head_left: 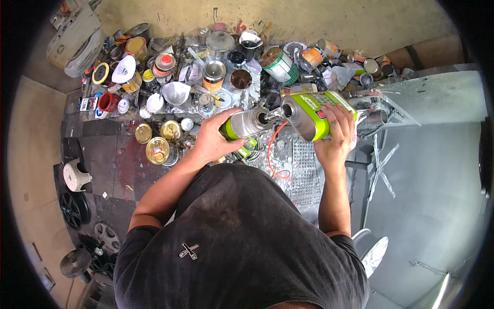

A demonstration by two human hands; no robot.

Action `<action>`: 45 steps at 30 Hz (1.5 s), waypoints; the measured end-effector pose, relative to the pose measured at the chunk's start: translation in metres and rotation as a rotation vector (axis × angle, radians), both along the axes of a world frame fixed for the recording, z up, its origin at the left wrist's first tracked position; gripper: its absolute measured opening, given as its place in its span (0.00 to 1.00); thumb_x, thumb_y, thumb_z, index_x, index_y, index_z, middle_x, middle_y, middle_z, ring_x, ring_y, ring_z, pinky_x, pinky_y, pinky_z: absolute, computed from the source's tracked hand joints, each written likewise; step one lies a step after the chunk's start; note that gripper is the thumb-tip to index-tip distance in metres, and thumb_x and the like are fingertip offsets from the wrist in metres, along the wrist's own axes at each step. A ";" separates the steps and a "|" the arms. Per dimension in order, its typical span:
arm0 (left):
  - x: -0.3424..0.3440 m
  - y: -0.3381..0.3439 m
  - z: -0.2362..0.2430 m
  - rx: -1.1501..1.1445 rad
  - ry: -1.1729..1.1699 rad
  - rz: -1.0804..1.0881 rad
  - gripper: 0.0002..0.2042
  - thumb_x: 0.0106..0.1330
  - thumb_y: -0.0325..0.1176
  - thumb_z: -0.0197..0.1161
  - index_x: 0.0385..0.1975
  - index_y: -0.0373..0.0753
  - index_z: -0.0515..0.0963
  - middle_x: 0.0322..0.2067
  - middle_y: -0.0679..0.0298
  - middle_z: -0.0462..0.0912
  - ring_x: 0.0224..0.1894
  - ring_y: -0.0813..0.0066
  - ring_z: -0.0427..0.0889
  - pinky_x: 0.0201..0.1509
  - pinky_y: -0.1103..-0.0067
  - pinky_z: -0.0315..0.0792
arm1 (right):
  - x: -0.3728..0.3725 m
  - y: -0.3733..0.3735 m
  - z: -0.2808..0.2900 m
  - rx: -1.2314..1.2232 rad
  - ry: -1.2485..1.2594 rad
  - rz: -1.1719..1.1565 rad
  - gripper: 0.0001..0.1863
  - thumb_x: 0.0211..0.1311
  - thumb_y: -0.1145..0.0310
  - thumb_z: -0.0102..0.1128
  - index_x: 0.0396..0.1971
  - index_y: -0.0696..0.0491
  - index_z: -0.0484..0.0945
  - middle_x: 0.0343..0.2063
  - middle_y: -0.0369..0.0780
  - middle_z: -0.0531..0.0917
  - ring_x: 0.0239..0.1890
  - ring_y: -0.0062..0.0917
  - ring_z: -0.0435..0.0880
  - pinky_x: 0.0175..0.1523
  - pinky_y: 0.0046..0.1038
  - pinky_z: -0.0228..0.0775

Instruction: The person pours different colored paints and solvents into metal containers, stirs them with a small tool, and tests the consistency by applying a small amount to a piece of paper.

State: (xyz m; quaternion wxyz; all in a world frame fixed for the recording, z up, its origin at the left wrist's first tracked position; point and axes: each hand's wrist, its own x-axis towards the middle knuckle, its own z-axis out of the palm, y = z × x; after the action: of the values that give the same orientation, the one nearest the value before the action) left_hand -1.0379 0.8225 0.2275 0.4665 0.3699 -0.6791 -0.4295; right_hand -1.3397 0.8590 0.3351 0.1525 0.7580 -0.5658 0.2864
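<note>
My left hand [212, 138] is closed round a small green-and-silver metal can [244, 124], whose open mouth faces right. In my right hand [335, 131] is a larger rectangular green metal can [302, 119], tipped over to the left. Clear liquid [274, 114] runs from the larger can's mouth toward the opening of the smaller one. The two mouths are close together but apart. My left fingertips are partly hidden behind the small can.
Paint tins crowd the stained bench, including a green-and-white tin [280, 66] and an orange-labelled tin [213, 76]. Gold-lidded tins [158, 150] stand left of my left forearm. An orange cord [270, 154] loops below the cans. A white stool [76, 175] stands at the far left.
</note>
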 end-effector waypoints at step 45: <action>-0.041 0.081 -0.107 0.457 -0.239 0.272 0.30 0.49 0.29 0.75 0.54 0.35 0.71 0.47 0.48 0.84 0.53 0.52 0.85 0.56 0.66 0.78 | -0.047 -0.224 -0.277 0.462 -0.939 -0.189 0.32 0.46 0.74 0.78 0.54 0.61 0.74 0.45 0.44 0.86 0.46 0.31 0.85 0.54 0.32 0.75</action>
State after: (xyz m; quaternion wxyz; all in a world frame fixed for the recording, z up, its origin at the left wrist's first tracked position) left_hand -1.0785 0.9035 0.1203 0.3412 0.6011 -0.5588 -0.4581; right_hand -1.3868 0.6351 0.0580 -0.2630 0.5078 -0.6875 0.4475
